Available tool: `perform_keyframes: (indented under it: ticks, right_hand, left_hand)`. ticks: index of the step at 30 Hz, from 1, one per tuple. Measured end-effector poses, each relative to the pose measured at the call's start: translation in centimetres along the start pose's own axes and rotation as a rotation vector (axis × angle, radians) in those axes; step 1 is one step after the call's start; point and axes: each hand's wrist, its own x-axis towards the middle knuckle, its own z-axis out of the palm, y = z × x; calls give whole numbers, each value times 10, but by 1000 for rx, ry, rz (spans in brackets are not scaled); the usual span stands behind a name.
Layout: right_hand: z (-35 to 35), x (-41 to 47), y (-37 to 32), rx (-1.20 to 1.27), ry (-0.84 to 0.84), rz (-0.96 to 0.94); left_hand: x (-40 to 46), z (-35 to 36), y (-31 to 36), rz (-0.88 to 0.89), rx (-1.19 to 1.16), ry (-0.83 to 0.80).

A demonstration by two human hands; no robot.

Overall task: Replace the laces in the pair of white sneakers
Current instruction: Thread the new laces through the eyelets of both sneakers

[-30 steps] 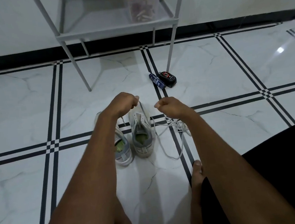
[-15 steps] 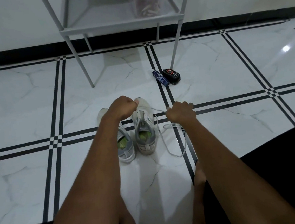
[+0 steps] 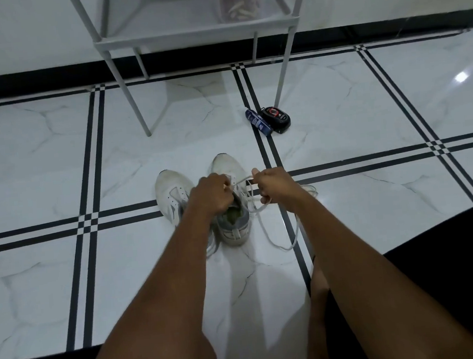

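Your left hand (image 3: 212, 194) is curled into a fist over the tongue of the right-hand sneaker (image 3: 231, 202), fingertips pinching the white lace (image 3: 274, 233) just above the eyelets. Your right hand (image 3: 273, 184) sits just to the right of that shoe, its fingers also closed on the lace, thumb up, with a short stretch of lace running taut between the two fists. From below your right hand the lace drops in a long slack loop onto the floor on the shoe's right side, and more of it lies bunched behind your wrist.

The other sneaker (image 3: 171, 196) stands touching the first on its left, toe pointing away from you, partly hidden by your left forearm; its eyelets look bare, though blur makes this uncertain. Both shoes are white with grey panels and greenish insoles.

Around the pair the floor (image 3: 43, 173) is glossy white marble-look tile with black double lines, open to the left of the shoes and in front of their toes. Beyond the toes and to the right lie a blue tube (image 3: 259, 121) and a black case with a red ring (image 3: 277, 115), touching each other. Farther back stands a grey metal rack (image 3: 194, 34) on thin legs, a clear container (image 3: 238, 1) on its shelf.
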Motion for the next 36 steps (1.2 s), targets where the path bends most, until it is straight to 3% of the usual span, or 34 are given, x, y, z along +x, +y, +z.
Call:
perform_keyframes:
  ticks: [2, 7, 10, 13, 16, 18, 21, 26, 30, 34, 36]
  right_hand:
    - [-2, -1, 10, 10, 14, 32]
    - [-5, -2, 21, 9, -34, 57]
    - [-8, -3, 19, -75, -123, 32]
    - [-10, -2, 17, -84, -194, 18]
    - [-14, -3, 15, -90, -220, 24]
    - [-14, -4, 13, -110, -204, 26]
    - [-10, 1, 15, -85, -121, 36]
    - [-3, -2, 17, 104, -125, -36]
    - [0, 2, 20, 158, -21, -76]
    - [-7, 7, 25, 198, 120, -72]
    - [-8, 8, 30, 114, 112, -66]
  left_hand:
    - [-8, 20, -6, 33, -1, -67]
    - [-14, 14, -6, -1, 37, -4]
    - [-8, 12, 5, -162, -277, 70]
    - [-3, 10, 20, -275, -608, -62]
    - [5, 5, 25, -368, -743, -57]
    - [6, 6, 23, -375, -799, -27]
    - [3, 8, 20, -231, -848, -51]
    - [-3, 12, 23, -62, -757, -109]
    - [0, 15, 18, -59, -698, -88]
    - [2, 29, -7, -125, 80, 60]
    - [0, 35, -14, -144, 139, 19]
